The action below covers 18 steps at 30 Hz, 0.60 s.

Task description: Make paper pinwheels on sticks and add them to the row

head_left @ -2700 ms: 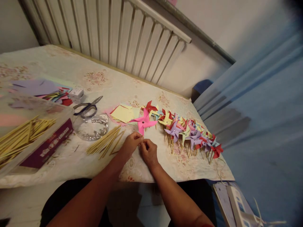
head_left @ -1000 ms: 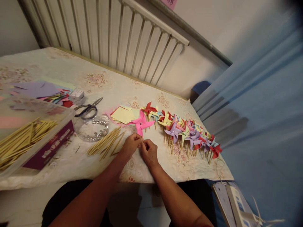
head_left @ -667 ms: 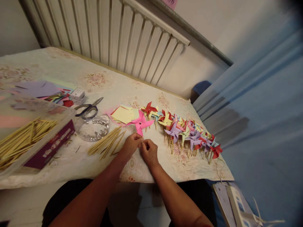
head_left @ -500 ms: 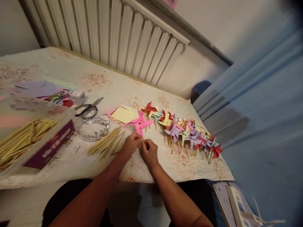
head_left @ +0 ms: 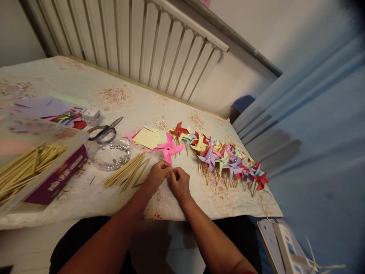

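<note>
A pink paper pinwheel (head_left: 169,148) with a small dark centre stands upright above my fingertips, over the near middle of the table. My left hand (head_left: 159,172) is closed just under its lowest blade, pinching the pinwheel near its stick. Close against it, my right hand (head_left: 180,182) is closed too, fingers curled and the thumb touching the same spot. Most of the stick is hidden by the fingers. Left of my hands lies a loose bundle of thin wooden sticks (head_left: 124,173). Behind the pinwheel is a stack of coloured paper squares (head_left: 146,137).
Many finished pinwheels (head_left: 234,168) stand in a cluster on the right. A round clear dish (head_left: 110,154) of small metal pins, scissors (head_left: 103,131), a small white box (head_left: 91,113), purple paper sheets (head_left: 41,107) and a plastic bin (head_left: 57,177) of sticks are at left. A radiator (head_left: 137,45) rises behind.
Both hands and the pink pinwheel keep almost the same position. The view has shifted very slightly, and nothing has been let go.
</note>
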Each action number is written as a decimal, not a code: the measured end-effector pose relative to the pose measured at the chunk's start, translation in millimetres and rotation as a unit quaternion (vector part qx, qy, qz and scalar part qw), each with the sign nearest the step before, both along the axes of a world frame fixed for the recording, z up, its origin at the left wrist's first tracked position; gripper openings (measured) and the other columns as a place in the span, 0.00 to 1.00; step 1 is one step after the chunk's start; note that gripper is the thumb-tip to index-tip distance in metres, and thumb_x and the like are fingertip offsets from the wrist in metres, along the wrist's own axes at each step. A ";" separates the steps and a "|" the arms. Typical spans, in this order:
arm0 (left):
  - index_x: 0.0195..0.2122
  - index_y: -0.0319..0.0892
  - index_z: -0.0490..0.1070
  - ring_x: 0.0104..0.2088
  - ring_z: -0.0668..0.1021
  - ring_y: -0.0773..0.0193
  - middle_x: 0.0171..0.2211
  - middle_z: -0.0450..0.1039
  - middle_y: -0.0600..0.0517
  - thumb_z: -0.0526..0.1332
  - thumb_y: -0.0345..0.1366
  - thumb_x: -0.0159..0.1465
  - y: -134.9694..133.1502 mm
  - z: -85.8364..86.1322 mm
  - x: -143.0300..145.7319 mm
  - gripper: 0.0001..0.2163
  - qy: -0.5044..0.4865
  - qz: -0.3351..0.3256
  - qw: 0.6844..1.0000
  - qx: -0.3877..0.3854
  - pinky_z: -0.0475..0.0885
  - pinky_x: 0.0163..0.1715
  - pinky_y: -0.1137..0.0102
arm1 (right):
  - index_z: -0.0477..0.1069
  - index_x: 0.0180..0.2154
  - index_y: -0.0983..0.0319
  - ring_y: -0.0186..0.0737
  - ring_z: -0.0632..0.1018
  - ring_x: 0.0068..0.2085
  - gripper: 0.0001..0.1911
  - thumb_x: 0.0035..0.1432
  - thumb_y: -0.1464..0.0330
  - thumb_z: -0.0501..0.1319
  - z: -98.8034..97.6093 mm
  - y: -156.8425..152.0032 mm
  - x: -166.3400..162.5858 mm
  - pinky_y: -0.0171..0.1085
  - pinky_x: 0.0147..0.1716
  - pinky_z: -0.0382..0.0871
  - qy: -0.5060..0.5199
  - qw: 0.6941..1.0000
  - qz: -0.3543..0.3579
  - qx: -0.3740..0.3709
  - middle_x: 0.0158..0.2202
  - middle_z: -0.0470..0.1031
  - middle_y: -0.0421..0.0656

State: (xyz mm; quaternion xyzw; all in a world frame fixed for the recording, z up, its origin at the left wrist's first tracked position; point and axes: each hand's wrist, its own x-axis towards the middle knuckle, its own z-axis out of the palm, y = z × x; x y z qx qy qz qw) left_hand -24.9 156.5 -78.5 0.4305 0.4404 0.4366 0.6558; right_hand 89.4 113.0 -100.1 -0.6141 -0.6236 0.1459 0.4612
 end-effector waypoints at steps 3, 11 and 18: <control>0.26 0.40 0.67 0.21 0.67 0.70 0.19 0.65 0.57 0.63 0.39 0.47 0.1 -1.1 0.7 0.10 -0.006 -0.003 1.000 -0.007 0.63 0.25 0.73 | 0.68 0.26 0.62 0.31 0.65 0.24 0.10 0.59 0.66 0.56 -1.0 0.2 0.3 0.32 0.26 0.58 -0.005 1.000 -0.002 -0.003 0.22 0.66 0.36; 0.27 0.39 0.67 0.22 0.68 0.71 0.22 0.67 0.57 0.64 0.37 0.45 -1.5 3.7 -1.7 0.11 -0.031 -0.002 0.999 -0.042 0.64 0.26 0.74 | 0.68 0.26 0.62 0.31 0.66 0.25 0.10 0.58 0.66 0.56 -0.5 0.8 1.0 0.32 0.27 0.58 0.003 1.000 -0.013 -0.004 0.22 0.66 0.36; 0.26 0.39 0.66 0.20 0.67 0.72 0.20 0.66 0.58 0.63 0.38 0.47 0.7 0.0 -2.3 0.09 -0.011 0.004 0.999 -0.052 0.64 0.24 0.73 | 0.65 0.24 0.61 0.33 0.64 0.24 0.10 0.56 0.66 0.55 -6.1 23.9 20.7 0.32 0.27 0.56 0.008 0.989 -0.145 0.013 0.20 0.63 0.34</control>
